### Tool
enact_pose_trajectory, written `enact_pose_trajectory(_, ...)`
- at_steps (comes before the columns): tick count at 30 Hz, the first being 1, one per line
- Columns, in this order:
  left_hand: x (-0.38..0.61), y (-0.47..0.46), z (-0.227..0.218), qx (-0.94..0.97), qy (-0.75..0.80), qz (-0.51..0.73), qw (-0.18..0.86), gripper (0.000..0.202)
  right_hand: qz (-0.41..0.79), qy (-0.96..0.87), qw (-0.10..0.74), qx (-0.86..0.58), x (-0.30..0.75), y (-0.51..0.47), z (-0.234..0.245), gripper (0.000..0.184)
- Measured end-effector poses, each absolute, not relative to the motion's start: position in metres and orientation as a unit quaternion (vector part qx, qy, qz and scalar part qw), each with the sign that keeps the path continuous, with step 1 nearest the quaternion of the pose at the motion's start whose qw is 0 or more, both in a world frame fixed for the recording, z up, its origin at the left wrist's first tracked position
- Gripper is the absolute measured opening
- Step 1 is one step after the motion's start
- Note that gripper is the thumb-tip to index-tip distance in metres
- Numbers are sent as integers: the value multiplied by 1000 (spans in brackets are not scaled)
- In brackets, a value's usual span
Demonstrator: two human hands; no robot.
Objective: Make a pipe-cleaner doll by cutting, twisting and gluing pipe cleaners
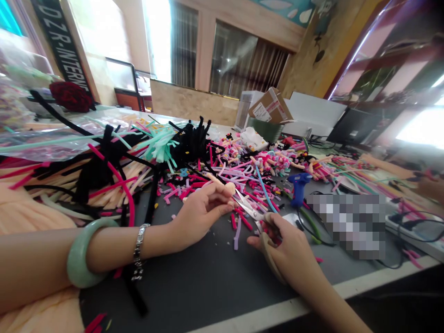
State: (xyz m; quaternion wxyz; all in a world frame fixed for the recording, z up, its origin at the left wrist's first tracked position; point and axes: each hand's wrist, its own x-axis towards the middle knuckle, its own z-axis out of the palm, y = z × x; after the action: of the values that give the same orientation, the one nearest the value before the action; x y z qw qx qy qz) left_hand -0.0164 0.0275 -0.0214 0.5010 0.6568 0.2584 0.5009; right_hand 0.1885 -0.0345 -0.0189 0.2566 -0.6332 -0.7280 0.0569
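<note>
Out on the left there's a jade bangle (85,252) on the forearm, a silver link bracelet (138,249) just past it, and heaps of fuzzy black chenille stems (100,171) crowding the dark work mat (194,286)! The left hand (201,215) comes in with fingers closed, pinching a short peach chenille stem (222,183) at the tips, right beside the steel blades of the scissors (248,206). The right hand (287,249) has its fingers curled tight around the scissor handles, with snipped pink and red offcuts (241,219) scattered underneath. Further right sits a blue glue gun (298,185), its cable trailing across the mat, and at the far edge a co-worker's hand (430,187) is working among bright, soft stems.
</note>
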Motion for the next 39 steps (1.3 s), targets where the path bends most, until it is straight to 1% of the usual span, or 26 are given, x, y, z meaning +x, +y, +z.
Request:
enact_pose_trajectory(5, -17, 25, -19, 640, 282, 490, 521, 15, 75, -730, 242, -635, 189, -34, -21, 35)
enact_pose_trajectory(12, -17, 22, -14, 624, 281, 503, 528, 11, 67, -740, 241, -624, 189, -32, -22, 41)
enact_pose_trajectory(24, -16, 21, -13, 633, 275, 482, 539, 14, 44, -746, 240, -619, 190, -33, -23, 42)
enact_pose_trajectory(29, -15, 19, -11, 640, 266, 479, 539, 13, 46, -749, 243, -614, 190, -33, -23, 41)
enact_pose_trajectory(34, -15, 19, -12, 652, 264, 471, 532, 17, 53, -749, 254, -610, 190, -34, -23, 39)
enact_pose_trajectory(39, -16, 21, -16, 651, 267, 461, 541, 14, 74, -744, 254, -613, 190, -35, -21, 37)
